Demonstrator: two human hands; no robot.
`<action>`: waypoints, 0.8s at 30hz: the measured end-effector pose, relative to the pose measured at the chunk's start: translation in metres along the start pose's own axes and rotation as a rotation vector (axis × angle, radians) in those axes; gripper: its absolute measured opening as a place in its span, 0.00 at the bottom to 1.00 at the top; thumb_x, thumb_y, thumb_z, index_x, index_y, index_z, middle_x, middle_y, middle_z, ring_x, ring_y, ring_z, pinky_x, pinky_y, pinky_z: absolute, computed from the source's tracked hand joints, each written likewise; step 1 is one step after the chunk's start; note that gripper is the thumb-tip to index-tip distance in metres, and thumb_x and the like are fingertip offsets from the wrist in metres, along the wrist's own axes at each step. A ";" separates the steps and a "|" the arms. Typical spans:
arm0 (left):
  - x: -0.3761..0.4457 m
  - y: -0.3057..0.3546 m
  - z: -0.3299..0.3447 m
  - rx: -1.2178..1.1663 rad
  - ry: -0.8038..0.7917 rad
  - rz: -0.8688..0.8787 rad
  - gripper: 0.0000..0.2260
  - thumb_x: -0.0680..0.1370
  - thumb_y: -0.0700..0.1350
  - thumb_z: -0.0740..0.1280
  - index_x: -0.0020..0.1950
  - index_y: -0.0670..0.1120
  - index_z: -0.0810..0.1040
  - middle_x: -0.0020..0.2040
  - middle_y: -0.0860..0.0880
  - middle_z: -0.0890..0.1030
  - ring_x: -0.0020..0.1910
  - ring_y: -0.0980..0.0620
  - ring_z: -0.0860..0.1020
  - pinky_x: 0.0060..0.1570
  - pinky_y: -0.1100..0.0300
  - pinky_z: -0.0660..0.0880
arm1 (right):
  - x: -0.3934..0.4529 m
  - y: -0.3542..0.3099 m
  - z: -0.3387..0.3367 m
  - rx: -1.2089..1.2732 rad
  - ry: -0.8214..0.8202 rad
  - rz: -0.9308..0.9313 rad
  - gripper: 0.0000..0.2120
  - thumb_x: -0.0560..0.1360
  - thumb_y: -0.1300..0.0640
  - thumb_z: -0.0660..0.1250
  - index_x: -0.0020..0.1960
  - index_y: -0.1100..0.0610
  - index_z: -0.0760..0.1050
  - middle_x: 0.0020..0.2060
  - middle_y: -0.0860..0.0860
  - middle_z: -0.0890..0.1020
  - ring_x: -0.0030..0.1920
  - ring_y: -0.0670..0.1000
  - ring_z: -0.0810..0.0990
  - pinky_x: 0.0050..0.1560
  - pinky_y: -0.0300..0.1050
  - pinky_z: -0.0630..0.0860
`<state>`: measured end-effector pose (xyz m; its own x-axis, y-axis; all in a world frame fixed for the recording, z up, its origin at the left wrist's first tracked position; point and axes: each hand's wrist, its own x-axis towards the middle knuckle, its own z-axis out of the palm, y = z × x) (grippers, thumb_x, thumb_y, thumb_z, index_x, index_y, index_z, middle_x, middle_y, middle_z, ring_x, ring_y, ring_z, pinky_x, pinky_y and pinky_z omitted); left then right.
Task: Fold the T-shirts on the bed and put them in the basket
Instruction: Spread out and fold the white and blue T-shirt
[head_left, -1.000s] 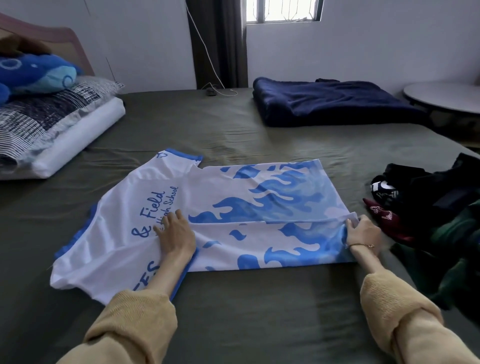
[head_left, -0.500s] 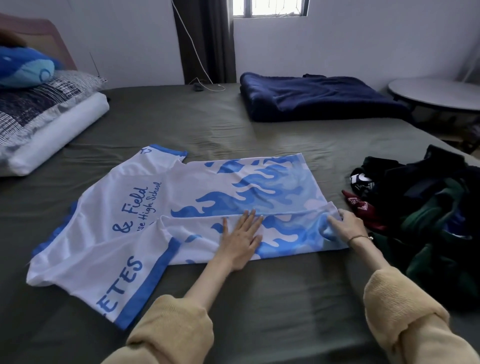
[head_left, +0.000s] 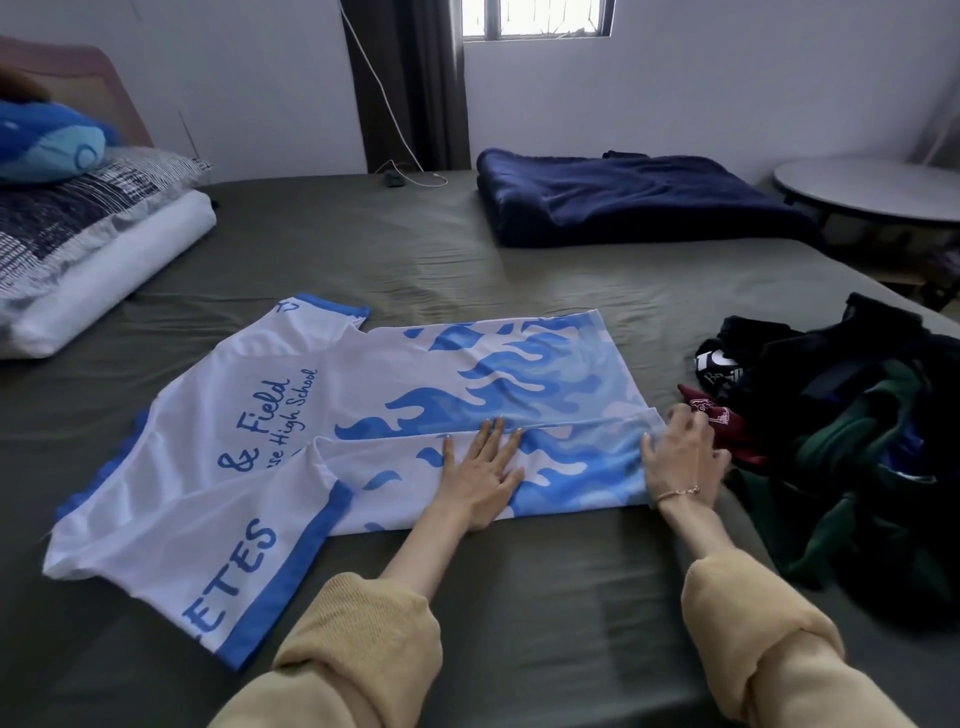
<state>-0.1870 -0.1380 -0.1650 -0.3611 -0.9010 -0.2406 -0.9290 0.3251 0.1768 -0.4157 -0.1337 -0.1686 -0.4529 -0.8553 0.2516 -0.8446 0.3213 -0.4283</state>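
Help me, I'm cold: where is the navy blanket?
The navy blanket lies folded at the bed's far right, under the window, beside the round table.

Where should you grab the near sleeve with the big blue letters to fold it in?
Probably pinch the sleeve at its blue-banded cuff, coming from the near side. That edge lies free on the bed, sticking out past the folded strip of the T-shirt that the left hand presses flat.
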 end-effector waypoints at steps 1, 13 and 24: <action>0.002 0.000 -0.001 0.001 -0.001 -0.003 0.24 0.84 0.53 0.44 0.77 0.54 0.36 0.76 0.52 0.33 0.75 0.54 0.33 0.71 0.38 0.35 | -0.007 -0.005 0.002 0.139 0.016 -0.104 0.17 0.75 0.50 0.59 0.58 0.58 0.74 0.57 0.58 0.75 0.56 0.55 0.75 0.54 0.51 0.69; -0.018 -0.021 0.008 -0.010 0.049 -0.012 0.23 0.83 0.54 0.42 0.76 0.55 0.34 0.76 0.54 0.32 0.75 0.57 0.34 0.72 0.42 0.34 | -0.021 0.006 0.004 -0.309 -0.589 -0.417 0.28 0.81 0.40 0.40 0.76 0.47 0.35 0.74 0.46 0.35 0.75 0.44 0.37 0.73 0.52 0.36; -0.033 -0.018 0.015 -0.020 0.051 0.024 0.24 0.83 0.55 0.42 0.76 0.54 0.35 0.76 0.54 0.32 0.74 0.57 0.33 0.71 0.43 0.32 | -0.064 -0.047 0.005 -0.239 -0.725 -0.652 0.26 0.83 0.47 0.42 0.75 0.49 0.33 0.75 0.46 0.34 0.74 0.43 0.34 0.71 0.54 0.31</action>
<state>-0.1601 -0.1101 -0.1745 -0.3779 -0.9066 -0.1876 -0.9183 0.3412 0.2010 -0.3460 -0.0958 -0.1690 0.3351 -0.9089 -0.2481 -0.9369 -0.2936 -0.1900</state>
